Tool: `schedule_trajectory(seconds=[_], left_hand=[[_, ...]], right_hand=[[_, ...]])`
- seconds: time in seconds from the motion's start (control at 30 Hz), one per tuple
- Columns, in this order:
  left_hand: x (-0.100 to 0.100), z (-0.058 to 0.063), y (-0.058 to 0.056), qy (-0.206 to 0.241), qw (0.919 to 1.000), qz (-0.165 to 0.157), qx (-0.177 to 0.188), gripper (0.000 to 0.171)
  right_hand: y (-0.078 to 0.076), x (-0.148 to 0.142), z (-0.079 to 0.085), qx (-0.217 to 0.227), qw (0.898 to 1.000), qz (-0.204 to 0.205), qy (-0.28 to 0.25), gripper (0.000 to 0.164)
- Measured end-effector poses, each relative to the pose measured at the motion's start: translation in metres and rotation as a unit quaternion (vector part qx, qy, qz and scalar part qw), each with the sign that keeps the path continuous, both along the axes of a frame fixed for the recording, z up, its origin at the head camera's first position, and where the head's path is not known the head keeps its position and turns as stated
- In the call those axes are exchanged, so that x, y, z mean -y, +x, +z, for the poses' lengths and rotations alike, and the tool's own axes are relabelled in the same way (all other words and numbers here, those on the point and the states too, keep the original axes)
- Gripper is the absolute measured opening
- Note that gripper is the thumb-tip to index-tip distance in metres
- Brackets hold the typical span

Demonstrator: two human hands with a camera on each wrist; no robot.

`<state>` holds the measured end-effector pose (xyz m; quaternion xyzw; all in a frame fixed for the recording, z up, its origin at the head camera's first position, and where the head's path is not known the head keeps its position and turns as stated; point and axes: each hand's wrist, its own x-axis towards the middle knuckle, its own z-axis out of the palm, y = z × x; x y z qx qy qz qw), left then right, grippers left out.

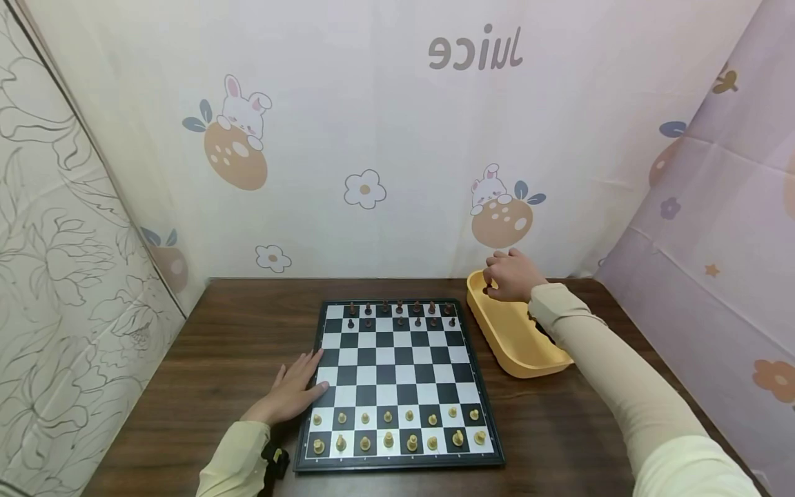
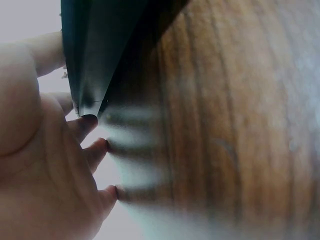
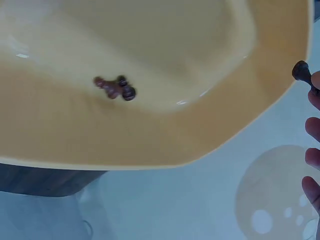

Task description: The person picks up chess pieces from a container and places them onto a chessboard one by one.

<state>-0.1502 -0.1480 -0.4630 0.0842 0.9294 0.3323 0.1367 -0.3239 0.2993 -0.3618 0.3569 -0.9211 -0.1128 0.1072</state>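
Note:
Over the far end of a yellow plastic tray (image 1: 522, 338), my right hand (image 1: 514, 276) pinches a dark chess piece (image 3: 302, 72) between its fingertips, base outward. Only fingertips of that hand show in the right wrist view. Inside the tray lie small dark chess pieces (image 3: 114, 89). My left hand (image 1: 288, 393) rests against the left edge of the chessboard (image 1: 385, 376), fingers extended and thumb over the border. The left wrist view shows its palm beside the board's dark side wall (image 2: 95, 55). Dark pieces (image 1: 399, 308) stand along the board's far rows; cream pieces (image 1: 388, 440) fill two near rows.
The board and tray lie on a brown wooden table (image 1: 236, 338), the tray right of the board. A patterned curtain (image 1: 385, 138) hangs behind the table, and more printed cloth (image 1: 702, 276) borders the right side.

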Motion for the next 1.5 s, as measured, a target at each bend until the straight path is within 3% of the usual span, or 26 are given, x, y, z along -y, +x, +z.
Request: schedule_trajectory(seconds=[0.23, 0.67, 0.9, 1.13, 1.5], left_hand=[[0.0, -0.001, -0.001, -0.005, 1.0, 0.0, 0.001, 0.07], [-0.001, -0.001, 0.002, -0.007, 1.0, 0.001, 0.0, 0.07], [-0.001, -0.001, 0.001, -0.007, 1.0, 0.0, 0.0, 0.07], [-0.001, 0.001, 0.001, -0.005, 1.0, 0.0, -0.003, 0.07], [0.0, -0.002, 0.001, -0.008, 0.9999, 0.005, -0.008, 0.07]], right_hand=[[-0.009, 0.016, 0.002, -0.02, 1.0, 0.021, 0.01, 0.014], [-0.006, 0.071, 0.021, -0.011, 1.0, 0.022, 0.004, 0.01], [-0.009, 0.097, 0.02, 0.019, 1.0, 0.017, -0.002, 0.012], [-0.014, 0.119, 0.017, -0.006, 0.999, 0.039, -0.011, 0.012], [-0.013, 0.158, 0.011, 0.001, 0.998, 0.054, -0.019, 0.01]])
